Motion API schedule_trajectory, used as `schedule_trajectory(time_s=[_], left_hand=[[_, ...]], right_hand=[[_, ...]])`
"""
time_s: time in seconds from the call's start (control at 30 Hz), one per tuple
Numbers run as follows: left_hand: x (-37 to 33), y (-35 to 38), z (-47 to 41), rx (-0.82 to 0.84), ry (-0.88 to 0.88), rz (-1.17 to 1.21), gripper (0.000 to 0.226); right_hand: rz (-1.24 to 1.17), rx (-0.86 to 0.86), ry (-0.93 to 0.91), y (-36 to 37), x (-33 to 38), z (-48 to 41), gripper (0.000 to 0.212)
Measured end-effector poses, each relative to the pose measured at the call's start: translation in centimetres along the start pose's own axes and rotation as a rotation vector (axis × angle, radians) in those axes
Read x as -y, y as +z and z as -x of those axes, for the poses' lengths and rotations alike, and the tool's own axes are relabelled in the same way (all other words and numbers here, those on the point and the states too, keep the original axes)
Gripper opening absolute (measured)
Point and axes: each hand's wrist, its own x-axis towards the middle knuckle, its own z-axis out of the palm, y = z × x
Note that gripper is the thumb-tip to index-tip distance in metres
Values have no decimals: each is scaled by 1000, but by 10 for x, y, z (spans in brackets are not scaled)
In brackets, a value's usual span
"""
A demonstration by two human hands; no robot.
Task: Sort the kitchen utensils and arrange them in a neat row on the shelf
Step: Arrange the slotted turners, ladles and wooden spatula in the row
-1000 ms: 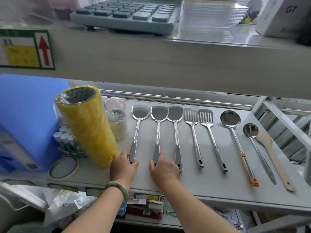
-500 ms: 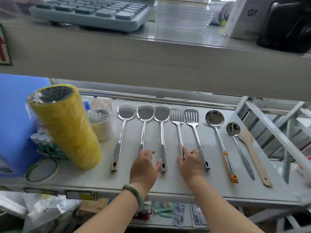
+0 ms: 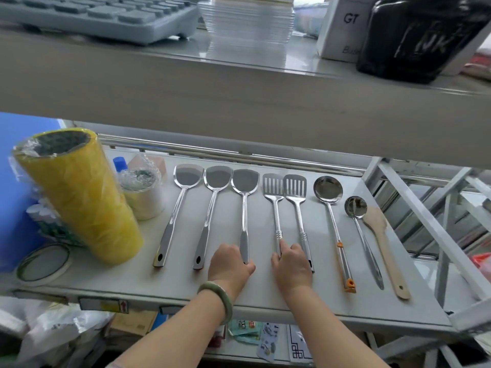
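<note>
Several utensils lie side by side on the grey shelf (image 3: 265, 293), handles toward me. From the left come three solid steel spatulas (image 3: 186, 179) (image 3: 218, 179) (image 3: 244, 181), then two slotted spatulas (image 3: 273, 184) (image 3: 295, 185). Further right lie a ladle with orange grips (image 3: 328, 188), a small ladle (image 3: 356, 207) and a wooden spatula (image 3: 374, 221). My left hand (image 3: 229, 264), with a green bangle, curls over the handle end of the third solid spatula. My right hand (image 3: 291, 264) has its fingers on the left slotted spatula's handle and lies beside the other's.
A tall yellow tape stack (image 3: 79, 195), a wrapped clear tape roll (image 3: 143, 192) and a flat tape ring (image 3: 42, 264) crowd the shelf's left end. A metal rail (image 3: 212, 152) runs along the back. The upper shelf edge (image 3: 239, 102) overhangs, and white frame bars (image 3: 430, 235) stand at the right.
Both hands have shifted right along the row, from the two leftmost spatula handles to the third solid spatula and the slotted spatulas. The view has moved right too.
</note>
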Motion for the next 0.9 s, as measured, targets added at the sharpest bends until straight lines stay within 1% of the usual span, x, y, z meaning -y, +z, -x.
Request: schedule_trajectory(time_s=[0.2,0.33,0.53,0.63,0.73,0.8,0.83,0.9], left_hand=[[-2,6,5,-4,1,25,29],[-2,5,2,-25,-3,32,33],[-3,6,5,-39,9,29,27],[-3,6,6,-46,25,-5,29],[-5,8,9,-147,104,-46,45],[-11,9,12,-227,201,6,50],[-18,11,13,-238,243,41,49],[-33,17,14,-198,288,84,48]], right_hand=[[-1,-4,-12,-2,-6,0,45],[1,-1,-40,-2,-9,3,47],[-15,2,-60,-2,-13,2,50],[-54,-38,-86,-5,-15,4,47],[-83,-185,-98,-15,-27,4,42],[-33,-245,-86,-24,-41,1,39],[-11,-233,-60,-30,-48,-1,40],[8,-154,-15,-37,-55,-5,44]])
